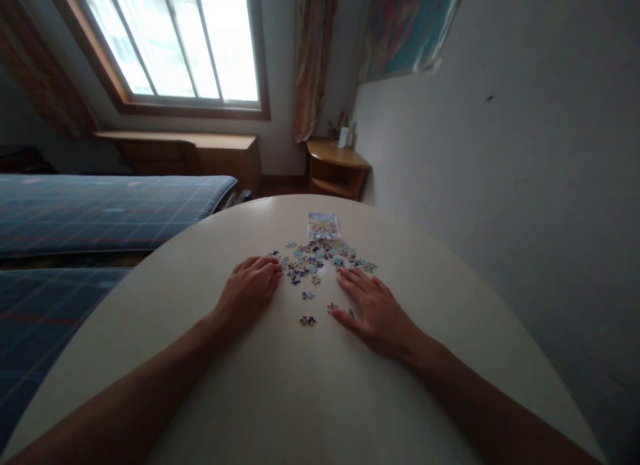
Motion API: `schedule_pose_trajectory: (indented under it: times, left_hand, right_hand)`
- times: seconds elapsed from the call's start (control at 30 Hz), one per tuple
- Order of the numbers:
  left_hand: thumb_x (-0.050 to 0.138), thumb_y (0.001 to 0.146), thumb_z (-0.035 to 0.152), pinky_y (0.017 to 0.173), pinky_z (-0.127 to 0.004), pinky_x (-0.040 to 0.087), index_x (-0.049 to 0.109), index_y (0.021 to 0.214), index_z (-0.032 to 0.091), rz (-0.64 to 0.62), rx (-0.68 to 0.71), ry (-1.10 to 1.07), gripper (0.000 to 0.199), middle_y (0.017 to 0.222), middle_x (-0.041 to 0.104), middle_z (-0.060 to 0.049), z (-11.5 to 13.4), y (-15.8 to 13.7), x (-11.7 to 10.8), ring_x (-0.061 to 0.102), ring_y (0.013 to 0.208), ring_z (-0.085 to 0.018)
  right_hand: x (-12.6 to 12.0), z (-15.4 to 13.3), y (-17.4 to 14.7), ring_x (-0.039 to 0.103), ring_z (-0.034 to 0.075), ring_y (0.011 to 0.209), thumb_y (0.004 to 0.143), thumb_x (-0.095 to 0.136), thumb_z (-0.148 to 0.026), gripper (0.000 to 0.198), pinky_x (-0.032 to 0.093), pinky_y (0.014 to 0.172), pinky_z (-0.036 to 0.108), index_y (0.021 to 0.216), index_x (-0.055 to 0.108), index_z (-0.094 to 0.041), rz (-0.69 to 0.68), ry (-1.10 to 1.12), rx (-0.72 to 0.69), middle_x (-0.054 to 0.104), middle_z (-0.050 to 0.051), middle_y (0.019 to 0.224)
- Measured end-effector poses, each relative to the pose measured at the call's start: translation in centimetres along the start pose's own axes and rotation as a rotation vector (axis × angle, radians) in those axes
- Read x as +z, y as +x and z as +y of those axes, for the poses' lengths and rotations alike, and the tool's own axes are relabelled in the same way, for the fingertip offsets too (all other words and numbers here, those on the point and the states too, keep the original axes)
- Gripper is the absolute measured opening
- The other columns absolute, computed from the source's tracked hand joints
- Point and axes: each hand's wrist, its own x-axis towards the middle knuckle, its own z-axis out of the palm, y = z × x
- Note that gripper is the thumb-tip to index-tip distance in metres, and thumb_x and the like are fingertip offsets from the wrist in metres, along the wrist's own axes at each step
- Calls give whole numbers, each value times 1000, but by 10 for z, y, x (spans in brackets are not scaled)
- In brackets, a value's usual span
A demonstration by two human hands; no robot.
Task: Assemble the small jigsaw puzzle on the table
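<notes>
The left hand [253,278] rests at 8 o'clock of the pile of puzzle pieces [314,263], its fingers bent and close together, tips at the pile's edge; whether a piece is pinched there I cannot tell. The right hand [373,308] lies at 4 o'clock, palm down and loosely spread, gripping nothing that shows, its longer fingertips at the pile's near edge and its thumb just beside a single loose piece [332,308]. Another bit of a piece shows between thumb and fingers.

The pile sits mid-table, with a printed picture sheet [323,226] right by it at 12 o'clock. At 6 o'clock, set apart on the white table [310,398], are a nearer small cluster [311,321] and a farther small cluster [306,295]; each looks like two pieces, perhaps joined, though they are too small to be sure. Judging by this, the work is at an early stage: at most a couple of links made, nearly everything else loose and jumbled.

No box or tray holds the pieces; they lie straight on the tabletop. Far off towards 12 o'clock, a corner cabinet [337,153] bears a white upright object [343,137], possibly a container, contents unreadable; the cabinet's open compartment is too dark to read
</notes>
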Motion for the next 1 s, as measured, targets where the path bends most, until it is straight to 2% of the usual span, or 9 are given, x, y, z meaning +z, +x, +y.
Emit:
schedule_pose_trajectory:
  times: [0.13,0.23,0.53,0.73,1.0]
  left_hand:
    - [56,93,29,96,-46,46,70,91,23,30,-9,-25,15,106,74,-2,3,1,-4,62,108,-26]
    - [59,91,28,94,-45,47,69,89,23,22,3,-67,12,102,74,-3,3,2,-5,63,105,-26]
    - [53,90,19,95,-45,49,65,104,21,19,-49,-151,19,105,73,-7,7,2,0,62,105,-26]
    - [57,90,29,96,-49,48,65,107,20,27,-83,-86,21,110,71,-8,7,1,0,60,108,-29]
    - [61,87,23,98,-45,47,62,112,21,10,-101,-252,25,102,72,-5,-3,4,7,61,108,-27]
  right_hand:
    - [-2,-2,0,27,30,146,93,36,-68,73,25,118,56,147,42,-19,-2,3,5,34,7,158]
    - [-3,-3,0,27,31,146,93,37,-67,72,24,118,56,147,43,-20,2,13,3,34,8,157]
    - [-4,-3,0,26,30,147,94,36,-67,72,24,118,56,147,42,-20,-15,17,9,32,7,158]
    - [-3,-2,0,27,31,146,93,34,-69,73,25,117,56,147,43,-20,-4,16,2,34,8,157]
    - [-2,-2,0,28,31,146,94,34,-68,73,24,117,56,147,42,-20,3,13,-9,35,8,157]
